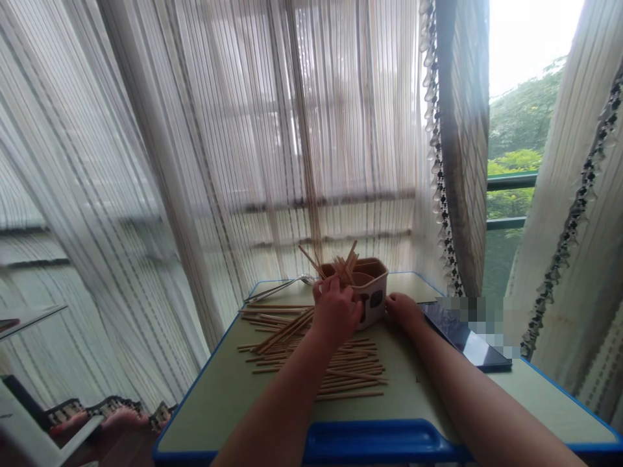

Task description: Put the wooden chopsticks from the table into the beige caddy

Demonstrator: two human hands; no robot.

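A boxy container (376,310), pale outside with dark printed patches and brown inside, stands on the table. Several wooden chopsticks (346,264) stick up from its left side at mixed angles. My left hand (335,303) is at the container's near left corner, its fingers curled around chopsticks at the rim; the fingertips are partly hidden. Low against the container's right wall, my right hand (403,310) is closed and grips its side. Many loose chopsticks (353,383) lie roughly side by side on the tabletop, partly under my left forearm.
Shiny metal utensils (280,287) lie at the table's back left. A dark flat tablet-like device (467,340) rests on the right. The pale table (204,415) has blue edging and a blue tray (374,441) at the front. Sheer curtains (263,143) hang behind.
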